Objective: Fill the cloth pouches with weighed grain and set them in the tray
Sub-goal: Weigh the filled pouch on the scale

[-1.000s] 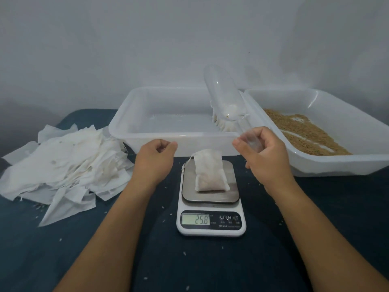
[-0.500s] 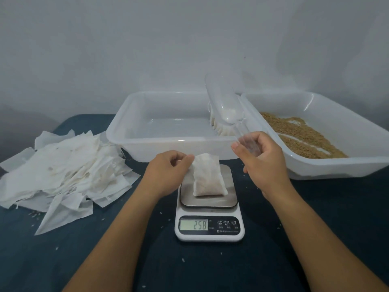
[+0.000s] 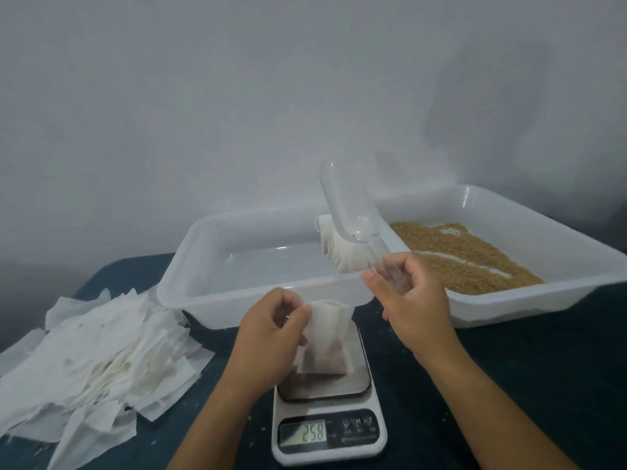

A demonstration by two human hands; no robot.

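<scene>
A filled white cloth pouch [image 3: 327, 337] stands on the steel plate of a white kitchen scale [image 3: 327, 422] whose display reads 25.8. My left hand [image 3: 271, 337] pinches the pouch's upper left corner. My right hand [image 3: 412, 300] holds the handle of a clear plastic scoop [image 3: 346, 208], tilted up and away, with no grain visible in it. Behind the scale sits a white tray [image 3: 190, 276] with several filled pouches [image 3: 339, 252] stacked at its right end. To the right, a second white tray [image 3: 556, 245] holds brown grain [image 3: 458, 256].
A heap of flat white cloth pouches [image 3: 95, 354] lies at the left on the dark blue cloth surface [image 3: 526, 385]. Loose grains dot the cloth around the scale. A plain grey wall stands close behind the trays.
My left hand moved right from beside the scale and took hold of the pouch's top corner. The right hand with the scoop stayed about where it was. The view tilted slightly.
</scene>
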